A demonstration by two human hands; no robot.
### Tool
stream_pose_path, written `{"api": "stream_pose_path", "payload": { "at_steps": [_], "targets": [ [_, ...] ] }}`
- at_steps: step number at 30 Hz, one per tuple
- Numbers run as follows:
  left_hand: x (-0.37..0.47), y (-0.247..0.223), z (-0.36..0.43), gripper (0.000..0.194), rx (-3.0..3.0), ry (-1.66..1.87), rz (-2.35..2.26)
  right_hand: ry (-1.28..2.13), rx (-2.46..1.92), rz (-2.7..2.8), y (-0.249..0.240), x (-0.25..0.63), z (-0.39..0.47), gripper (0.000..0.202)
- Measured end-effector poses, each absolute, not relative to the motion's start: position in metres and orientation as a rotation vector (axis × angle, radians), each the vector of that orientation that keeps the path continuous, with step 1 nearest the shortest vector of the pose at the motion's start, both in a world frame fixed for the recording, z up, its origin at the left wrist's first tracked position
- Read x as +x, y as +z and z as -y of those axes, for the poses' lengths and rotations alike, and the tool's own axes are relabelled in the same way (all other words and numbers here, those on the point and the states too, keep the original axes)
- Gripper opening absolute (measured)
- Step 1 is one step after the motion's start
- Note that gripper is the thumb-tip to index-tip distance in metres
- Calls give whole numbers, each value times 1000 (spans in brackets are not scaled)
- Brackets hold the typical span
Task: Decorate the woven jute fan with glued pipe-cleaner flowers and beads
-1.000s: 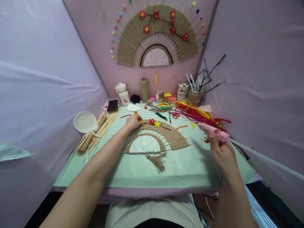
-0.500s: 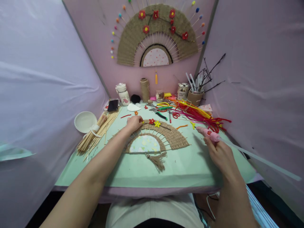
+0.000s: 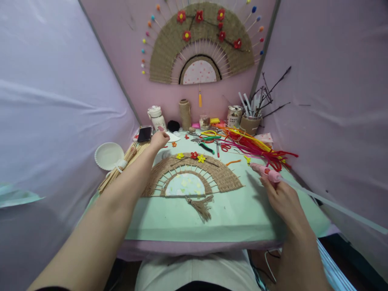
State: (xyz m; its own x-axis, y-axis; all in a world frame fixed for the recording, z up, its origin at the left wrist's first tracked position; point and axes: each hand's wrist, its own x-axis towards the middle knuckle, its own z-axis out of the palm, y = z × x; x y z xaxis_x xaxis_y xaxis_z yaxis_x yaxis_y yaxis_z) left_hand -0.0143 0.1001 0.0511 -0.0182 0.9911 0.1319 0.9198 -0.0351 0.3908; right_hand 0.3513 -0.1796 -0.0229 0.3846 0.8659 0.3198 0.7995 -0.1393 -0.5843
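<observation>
1. Pale green sheeting covers the table (image 3: 169, 226) before us, smooth and creased along its front edge.
2. On the pink wall we see the larger woven fan (image 3: 201, 34), coarse and brown, ringed with thin sticks tipped by coloured balls.
3. Our smaller fan (image 3: 222, 173) lies flat mid-table, a ribbed arc of twine around a pale, half-round patterned panel (image 3: 184, 184).
4. Fuzzy stems (image 3: 257, 147) in red, yellow and orange sprawl at the back right.
5. Slim wooden sticks (image 3: 113, 176), bound with a white tie, lie partly behind our left forearm.
6. Our right hand (image 3: 281, 198) grips a pink glue gun (image 3: 266, 172), its nozzle near a yellow scrap (image 3: 247, 160), a long translucent rod trailing behind.
7. Our left hand (image 3: 159, 140) is beyond the smaller fan, beside white paper (image 3: 174, 137), fingers bent; we cannot tell whether it holds anything.
8. A frayed twine tassel (image 3: 200, 207) spreads below the panel.
9. Two yellow flowers (image 3: 201, 159) flank a red flower (image 3: 194, 155) on the twine, all looped petals.
10. One tiny orange flower (image 3: 174, 144) sits near the paper.
</observation>
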Motion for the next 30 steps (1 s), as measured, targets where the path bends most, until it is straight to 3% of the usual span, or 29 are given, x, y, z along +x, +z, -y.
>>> {"api": "stream_pose_path", "payload": {
  "at_steps": [11, 19, 25, 30],
  "targets": [
    [1, 5, -129, 8, 1819, 642, -2045, 189, -1756, 1487, -16, 337, 176, 44],
    [6, 32, -99, 18, 1591, 1025, -1821, 232, -1773, 1394, -9, 329, 182, 48],
    [-3, 63, -17, 15, 1085, 1281, -1027, 279, -1709, 1365, 2, 310, 186, 53],
    [9, 50, 56, 19, 691, 1242, -630, 389, -1531, 1363, 4, 287, 190, 49]
  ]
}}
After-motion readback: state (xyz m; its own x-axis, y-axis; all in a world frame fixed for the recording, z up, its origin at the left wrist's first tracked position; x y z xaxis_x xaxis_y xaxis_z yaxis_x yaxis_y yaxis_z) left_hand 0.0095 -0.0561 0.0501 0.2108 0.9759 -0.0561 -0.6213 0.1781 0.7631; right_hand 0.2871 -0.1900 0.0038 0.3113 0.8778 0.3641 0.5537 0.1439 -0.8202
